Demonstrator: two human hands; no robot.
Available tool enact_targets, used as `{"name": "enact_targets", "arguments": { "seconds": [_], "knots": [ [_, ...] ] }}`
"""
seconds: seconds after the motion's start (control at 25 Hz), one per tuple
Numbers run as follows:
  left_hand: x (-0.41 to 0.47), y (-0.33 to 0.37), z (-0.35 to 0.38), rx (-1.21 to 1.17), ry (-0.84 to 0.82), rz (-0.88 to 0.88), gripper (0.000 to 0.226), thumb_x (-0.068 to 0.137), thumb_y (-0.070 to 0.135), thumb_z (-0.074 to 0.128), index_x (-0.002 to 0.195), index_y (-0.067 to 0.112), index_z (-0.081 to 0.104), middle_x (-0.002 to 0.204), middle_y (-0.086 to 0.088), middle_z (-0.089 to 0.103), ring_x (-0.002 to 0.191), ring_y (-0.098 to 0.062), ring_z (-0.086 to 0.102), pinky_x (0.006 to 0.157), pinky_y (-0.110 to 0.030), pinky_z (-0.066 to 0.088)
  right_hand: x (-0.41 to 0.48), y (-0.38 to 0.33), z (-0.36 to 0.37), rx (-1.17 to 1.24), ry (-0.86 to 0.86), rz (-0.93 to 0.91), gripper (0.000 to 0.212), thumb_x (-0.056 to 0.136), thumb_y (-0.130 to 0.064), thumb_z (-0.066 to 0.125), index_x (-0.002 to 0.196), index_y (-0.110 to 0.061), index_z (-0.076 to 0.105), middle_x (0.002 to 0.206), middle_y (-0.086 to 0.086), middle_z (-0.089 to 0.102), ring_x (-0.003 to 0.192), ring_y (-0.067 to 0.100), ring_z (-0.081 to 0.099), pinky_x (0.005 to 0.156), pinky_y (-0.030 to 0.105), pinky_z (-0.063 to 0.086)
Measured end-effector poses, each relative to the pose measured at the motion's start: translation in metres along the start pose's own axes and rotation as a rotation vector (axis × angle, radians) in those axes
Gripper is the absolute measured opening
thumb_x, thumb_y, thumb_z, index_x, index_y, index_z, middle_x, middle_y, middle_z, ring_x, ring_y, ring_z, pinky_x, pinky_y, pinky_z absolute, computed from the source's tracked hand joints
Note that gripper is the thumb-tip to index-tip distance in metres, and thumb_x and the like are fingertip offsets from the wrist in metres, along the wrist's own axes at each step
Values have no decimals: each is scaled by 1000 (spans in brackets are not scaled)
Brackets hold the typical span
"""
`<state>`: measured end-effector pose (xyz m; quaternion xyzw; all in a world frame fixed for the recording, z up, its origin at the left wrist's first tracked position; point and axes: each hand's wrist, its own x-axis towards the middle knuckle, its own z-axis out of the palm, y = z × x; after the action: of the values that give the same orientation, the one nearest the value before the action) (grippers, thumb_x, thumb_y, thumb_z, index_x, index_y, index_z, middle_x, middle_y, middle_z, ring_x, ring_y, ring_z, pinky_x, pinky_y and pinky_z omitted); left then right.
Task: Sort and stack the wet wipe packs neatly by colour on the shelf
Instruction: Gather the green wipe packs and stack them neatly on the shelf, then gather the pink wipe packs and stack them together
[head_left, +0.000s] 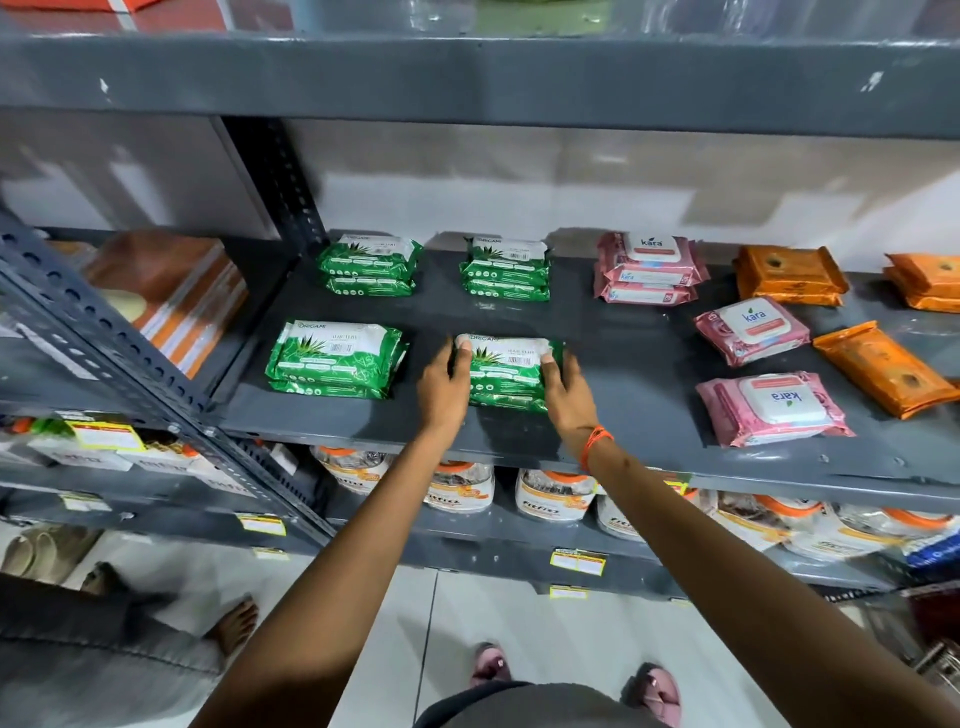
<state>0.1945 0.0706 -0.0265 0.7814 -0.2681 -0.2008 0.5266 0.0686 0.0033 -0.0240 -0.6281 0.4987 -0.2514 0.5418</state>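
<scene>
Grey steel shelf (639, 364): your left hand (443, 387) and right hand (567, 391) clasp the near green "ORIGAMI" stack (506, 371) by its sides; pink "kara" packs (751, 329) lie right.

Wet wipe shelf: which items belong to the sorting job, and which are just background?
Job:
green packs, one stack held by left hand and right hand
pink packs
orange packs

Background:
jars on the lower shelf
brown boxes in the neighbouring bay
price tags

Wipe packs (509, 371) — green stacks, pink, orange
</scene>
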Motion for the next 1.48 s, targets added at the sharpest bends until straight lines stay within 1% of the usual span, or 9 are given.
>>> {"name": "enact_targets", "arguments": {
  "seconds": [0.16,0.28,0.52,0.84,1.0,1.12,1.2,1.32,1.48],
  "knots": [
    [-3,-2,4,69,146,109,36,95,34,49,114,7,64,101,-23,71,94,-36,66,79,-36,50,-5,0,13,-17,117,18,49,103,-18,31,150,-10,20,145,19,46,128,38,48,106,37,40],
    [0,-2,4,172,167,117,37,96,37,47,102,8,68,85,-25,72,80,-39,66,71,-43,51,-7,0,18,-79,154,19,54,101,-9,28,152,-17,10,122,27,62,102,44,61,88,45,50],
    [-3,4,6,194,212,85,43,97,37,41,91,4,69,82,-28,69,79,-42,64,68,-43,49,-7,3,20,-57,170,8,60,99,-3,29,152,-23,10,92,19,60,72,27,49,72,39,48],
    [-8,5,4,161,208,96,43,96,40,44,98,4,67,89,-26,71,85,-41,65,65,-37,45,-10,-1,11,-30,112,-10,54,102,-14,30,152,-23,11,129,27,58,107,43,59,88,43,50],
    [-19,13,7,298,245,85,58,94,45,43,135,4,43,125,-25,59,115,-39,55,93,-48,47,-8,-9,-19,-61,50,-32,51,102,-24,33,151,-17,18,148,13,43,130,34,47,104,35,39],
    [-41,25,25,559,319,289,61,95,41,40,142,4,28,150,-15,34,141,-28,26,116,-47,15,-7,-10,-53,-165,-7,-86,49,101,-20,37,148,-11,26,148,13,44,130,33,48,107,36,38],
    [-60,35,46,636,271,407,61,95,39,39,144,7,22,154,-10,26,144,-23,17,117,-44,9,-10,-8,-79,-260,-35,-133,45,99,-15,40,143,-9,36,143,14,50,126,33,52,104,37,41],
    [-94,47,91,658,99,598,55,95,31,42,143,8,28,153,-10,29,143,-23,22,117,-42,18,-13,4,-134,-577,-36,-339,42,92,-14,50,134,-7,49,134,16,58,122,33,55,106,37,40],
    [-121,36,130,658,-118,633,49,96,29,45,137,2,40,148,-14,37,139,-26,32,116,-42,28,-9,37,-226,-986,-37,-472,61,83,-39,56,137,-11,47,146,13,46,135,30,40,115,41,29]
  ]
}}
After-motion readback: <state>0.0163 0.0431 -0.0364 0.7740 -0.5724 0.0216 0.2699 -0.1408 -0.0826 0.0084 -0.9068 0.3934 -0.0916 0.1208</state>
